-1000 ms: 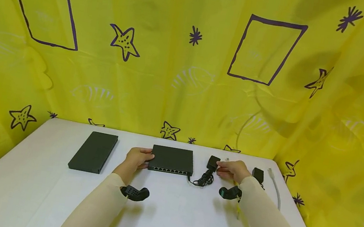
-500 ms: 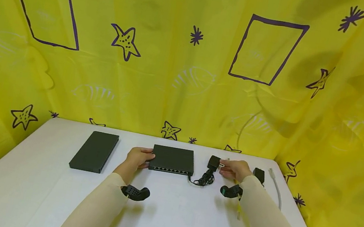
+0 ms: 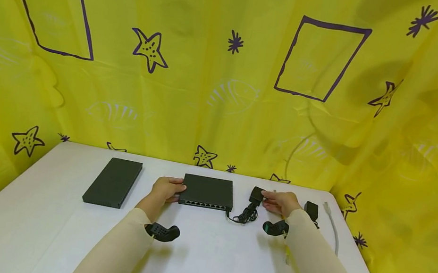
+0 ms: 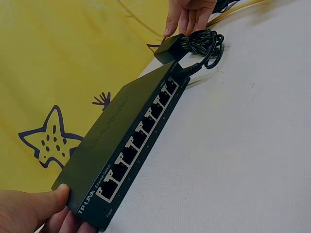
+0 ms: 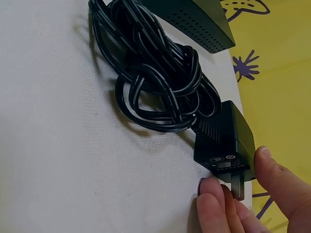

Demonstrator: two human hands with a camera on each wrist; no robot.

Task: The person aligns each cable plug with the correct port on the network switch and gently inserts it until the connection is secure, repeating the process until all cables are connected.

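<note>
Pinching the left end of a black Ethernet switch (image 3: 207,191), near the tabletop's (image 3: 203,263) far edge: left hand (image 3: 164,190), thumb above, fingers beneath, unchanged. Right hand (image 3: 283,202), fingers half-bent, thumb now against the black power adapter (image 3: 256,194) right of that edge's middle, where a gap showed half a second earlier; firm hold cannot be told. Coiled cord (image 3: 248,214) between adapter and switch, unshifted.

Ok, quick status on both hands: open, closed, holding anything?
Left hand: closed, holding the Ethernet switch by its left end.
Right hand: closed on the power adapter at its plug end; how firmly can't be told.
</note>
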